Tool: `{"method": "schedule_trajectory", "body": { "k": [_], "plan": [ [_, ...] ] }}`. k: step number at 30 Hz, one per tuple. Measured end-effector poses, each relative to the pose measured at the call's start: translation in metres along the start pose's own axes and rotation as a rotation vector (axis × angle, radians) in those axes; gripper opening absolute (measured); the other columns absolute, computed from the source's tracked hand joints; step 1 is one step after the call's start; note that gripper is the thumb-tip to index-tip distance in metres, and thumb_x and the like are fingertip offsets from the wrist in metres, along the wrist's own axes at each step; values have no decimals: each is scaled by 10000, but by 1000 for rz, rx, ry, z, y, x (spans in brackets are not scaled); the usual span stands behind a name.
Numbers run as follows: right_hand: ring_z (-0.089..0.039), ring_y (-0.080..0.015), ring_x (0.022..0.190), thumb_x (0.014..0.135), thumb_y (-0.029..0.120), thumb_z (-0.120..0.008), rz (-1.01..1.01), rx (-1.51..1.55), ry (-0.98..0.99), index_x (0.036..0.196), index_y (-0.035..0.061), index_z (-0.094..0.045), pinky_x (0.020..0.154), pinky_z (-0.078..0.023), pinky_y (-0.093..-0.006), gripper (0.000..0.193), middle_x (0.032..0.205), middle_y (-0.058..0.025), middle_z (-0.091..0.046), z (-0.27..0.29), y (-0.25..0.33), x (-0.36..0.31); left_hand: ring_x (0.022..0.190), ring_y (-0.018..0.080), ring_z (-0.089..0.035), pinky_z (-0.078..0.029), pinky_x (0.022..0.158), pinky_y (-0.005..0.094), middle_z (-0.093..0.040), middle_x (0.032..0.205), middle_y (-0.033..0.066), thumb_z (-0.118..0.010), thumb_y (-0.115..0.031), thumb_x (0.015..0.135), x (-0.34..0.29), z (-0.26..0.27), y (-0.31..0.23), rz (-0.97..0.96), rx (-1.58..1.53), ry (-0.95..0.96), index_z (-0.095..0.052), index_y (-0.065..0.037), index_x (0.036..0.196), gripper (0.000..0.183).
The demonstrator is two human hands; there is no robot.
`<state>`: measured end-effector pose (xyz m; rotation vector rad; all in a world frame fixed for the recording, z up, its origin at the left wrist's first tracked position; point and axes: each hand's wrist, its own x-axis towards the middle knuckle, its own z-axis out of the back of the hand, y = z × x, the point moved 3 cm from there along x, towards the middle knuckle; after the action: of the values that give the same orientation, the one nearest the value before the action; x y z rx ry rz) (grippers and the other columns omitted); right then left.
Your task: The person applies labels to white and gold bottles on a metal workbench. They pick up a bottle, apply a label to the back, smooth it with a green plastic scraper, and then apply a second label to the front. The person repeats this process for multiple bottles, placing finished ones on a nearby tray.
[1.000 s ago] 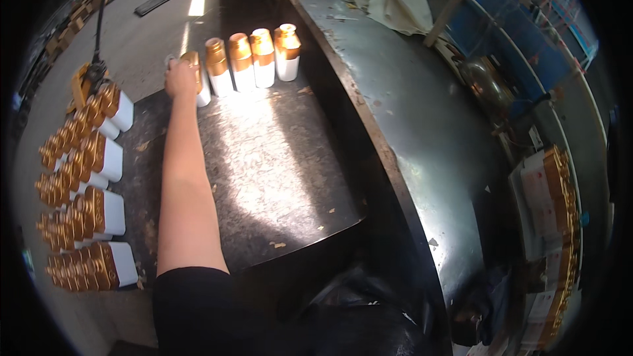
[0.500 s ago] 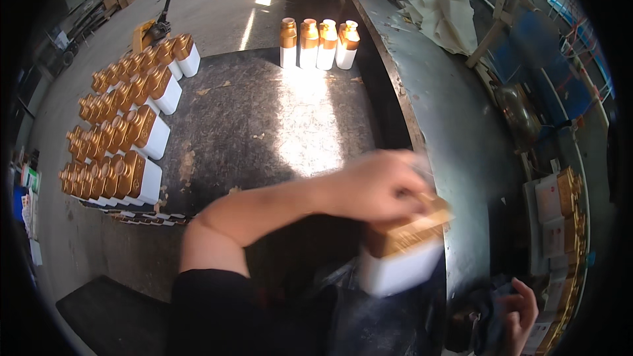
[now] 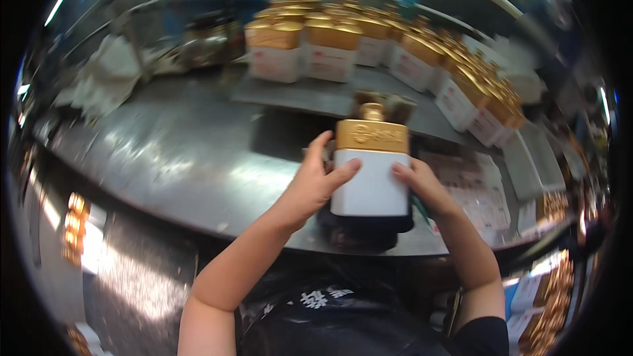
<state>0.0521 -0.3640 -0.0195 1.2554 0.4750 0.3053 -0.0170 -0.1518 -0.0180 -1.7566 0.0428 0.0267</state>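
Upright in front of me is a flat rectangular bottle (image 3: 370, 184), white below with a gold shoulder and neck. My left hand (image 3: 315, 181) grips its left side, thumb across the white face. The right side is held by my right hand (image 3: 427, 186), its thumb on the face near the edge. Both hands are closed on the bottle; most of the fingers are hidden by or behind it. Directly beneath is a dark padded block (image 3: 369, 232) at the bench's near edge. Whether the bottle rests on it I cannot tell.
The metal workbench (image 3: 165, 158) curves around. Several gold-and-white bottles (image 3: 333, 53) stand along its raised back and right. Printed sheets (image 3: 488, 188) and a pale bin (image 3: 531, 161) lie right, with more bottles (image 3: 544, 303) below. A crumpled white cloth (image 3: 109, 76) is far left.
The view has swung right, from the dark table with bottle rows to the workbench. The bottle, earlier in my left hand alone, is now upright between both hands.
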Motion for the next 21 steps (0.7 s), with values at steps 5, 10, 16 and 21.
{"method": "schedule_trajectory", "body": {
  "k": [5, 10, 16, 21],
  "plan": [
    [-632, -150, 953, 890, 387, -659, -31, 110, 6, 1180, -54, -604, 852, -508, -287, 531, 1081, -122, -661, 26, -14, 5, 1188, 254, -504, -435, 987, 355, -482, 1303, 188, -700, -241, 881, 37, -28, 10, -45, 39, -50, -318, -10, 1427, 705],
    [-619, -151, 978, 884, 368, -679, 141, 61, 2, 1223, -54, -571, 859, -501, -288, 552, 1095, -114, -655, 23, -11, 15, 1244, 230, -471, -352, 1080, 355, -487, 1332, 156, -652, -151, 897, 42, -26, 15, -256, -97, -109, -328, 17, 1436, 651],
    [-636, -116, 880, 927, 333, -636, 99, 15, 67, 1171, -33, -616, 752, -512, -262, 441, 1010, -93, -677, 50, -13, 25, 1103, 217, -575, -448, 970, 345, -541, 1263, 153, -609, -330, 923, 73, -30, 22, -83, -75, -85, -364, 5, 1392, 626],
    [-679, -187, 738, 899, 310, -622, -16, -459, -275, 965, 35, -722, 694, -515, -328, 300, 769, -89, -701, 150, -69, -17, 1129, 242, -551, -416, 994, 363, -539, 1254, 161, -684, -388, 814, 56, -10, 39, -10, 60, -157, -340, 14, 1415, 800]
  ]
}}
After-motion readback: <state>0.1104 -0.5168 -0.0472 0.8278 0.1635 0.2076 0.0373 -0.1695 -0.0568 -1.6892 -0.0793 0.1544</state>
